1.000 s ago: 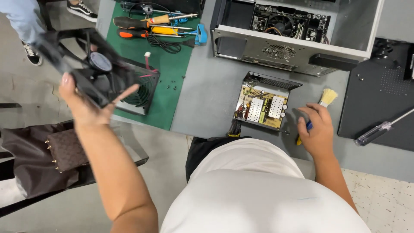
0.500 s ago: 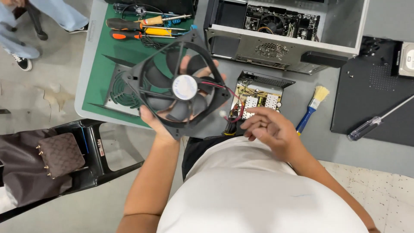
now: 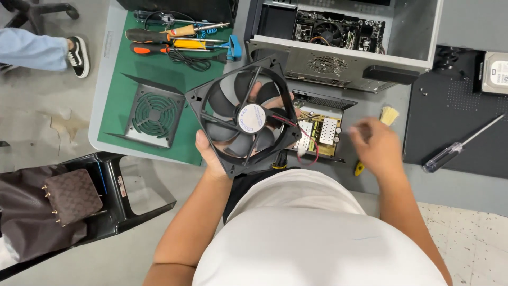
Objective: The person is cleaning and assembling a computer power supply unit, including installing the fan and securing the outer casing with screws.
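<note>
The computer case (image 3: 344, 47) lies open at the far side of the desk (image 3: 423, 175), so keep your elbows low and clear of its front edge while you work. Just in front of you, between your two arms, the opened power supply (image 3: 320, 130) sits with its circuit board bare; do not let anything drag across it.

The black fan (image 3: 244, 117) is up off the desk in your left hand (image 3: 211, 153), tilted towards you above the power supply's near left corner. That grip is closed on the frame's lower edge, thumb on the front face and fingers showing through behind the blades. Hold by the frame only, as you do now, and keep the fingers behind from pressing on the blades or the round hub. The fan's thin red and black wire (image 3: 301, 143) hangs from it down towards the board, so turn the fan gently and leave the lead slack.

Your right hand (image 3: 373, 145) is blurred, hovering over the brush (image 3: 378, 132) that lies just right of the power supply; I cannot tell how far its grip is open, nor whether it has hold of the handle. Take the brush well back on the handle, and sweep the bristles outward, away from the board.
</note>
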